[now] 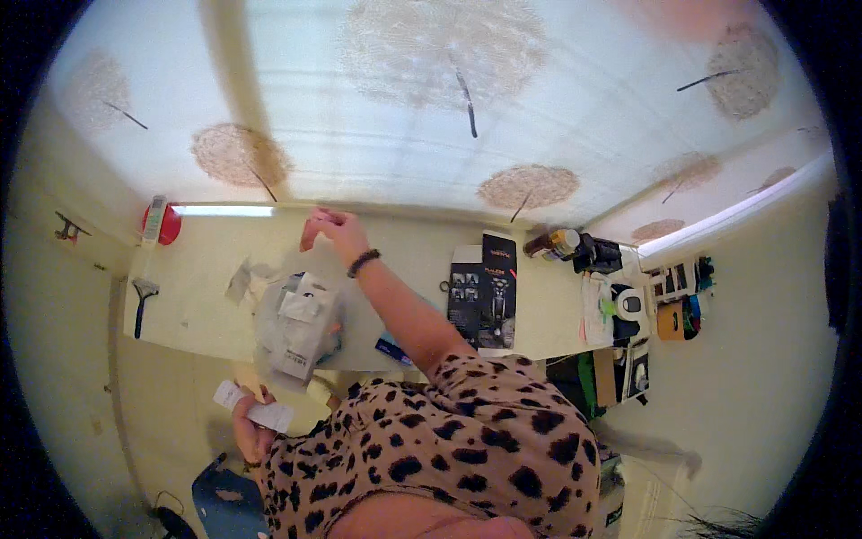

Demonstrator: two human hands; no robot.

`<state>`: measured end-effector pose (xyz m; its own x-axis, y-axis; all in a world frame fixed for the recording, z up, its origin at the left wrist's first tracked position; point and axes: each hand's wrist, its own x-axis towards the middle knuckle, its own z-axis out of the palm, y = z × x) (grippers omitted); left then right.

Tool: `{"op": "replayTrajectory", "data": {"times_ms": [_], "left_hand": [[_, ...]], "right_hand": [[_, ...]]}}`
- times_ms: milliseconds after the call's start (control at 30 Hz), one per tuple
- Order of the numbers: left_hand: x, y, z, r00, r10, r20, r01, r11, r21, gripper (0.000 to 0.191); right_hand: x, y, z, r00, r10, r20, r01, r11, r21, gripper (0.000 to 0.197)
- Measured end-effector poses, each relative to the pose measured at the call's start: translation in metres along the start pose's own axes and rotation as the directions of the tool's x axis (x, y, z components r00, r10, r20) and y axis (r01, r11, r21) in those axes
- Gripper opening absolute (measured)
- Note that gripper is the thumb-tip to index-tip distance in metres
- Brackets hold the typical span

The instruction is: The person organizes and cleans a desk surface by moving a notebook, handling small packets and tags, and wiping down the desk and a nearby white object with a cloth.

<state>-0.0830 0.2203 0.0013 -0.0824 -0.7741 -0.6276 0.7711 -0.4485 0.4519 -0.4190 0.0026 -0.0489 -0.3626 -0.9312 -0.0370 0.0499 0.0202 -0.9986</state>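
Note:
My left hand (248,421) is low at my left side, below the table's front edge, gripping a narrow white strip of printed paper (271,416). My right arm reaches across the table, and my right hand (335,234) hovers near its back edge. Its fingers are bent and partly apart, with nothing visible in them. Between the hands lies a clear plastic bag (271,330) with a white printed box (306,337) in or on it. Crumpled clear wrapping (246,283) sits just left of the bag. A dark blue packet (392,349) is partly hidden under my right forearm.
A black printed shaver box (498,290) lies right of my arm, scissors handles (444,286) beside it. Bottles (552,244) and a white device (630,304) crowd the right end. A razor-shaped tool (141,306) and a red round object (171,226) are left. A patterned curtain (404,155) hangs behind.

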Motion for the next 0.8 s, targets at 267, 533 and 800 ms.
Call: {"op": "replayTrajectory", "data": {"times_ms": [267,533,800], "left_hand": [[0.011,-0.008,0.02,0.993,-0.047,0.11,0.044,0.999,0.025,0.046],[0.003,-0.025,0.08,0.975,-0.172,0.144,0.142,0.971,0.194,0.037],[0.004,-0.026,0.056,0.956,-0.177,0.235,0.142,0.977,0.157,0.039]], "right_hand": [[-0.049,-0.064,-0.255,0.614,-0.019,-0.789,0.29,0.935,0.204,0.008],[0.011,-0.014,-0.364,0.098,-0.183,-0.978,-0.376,0.903,-0.206,0.022],[0.025,-0.006,-0.396,0.169,-0.227,-0.959,-0.706,0.651,-0.278,0.056]]}}
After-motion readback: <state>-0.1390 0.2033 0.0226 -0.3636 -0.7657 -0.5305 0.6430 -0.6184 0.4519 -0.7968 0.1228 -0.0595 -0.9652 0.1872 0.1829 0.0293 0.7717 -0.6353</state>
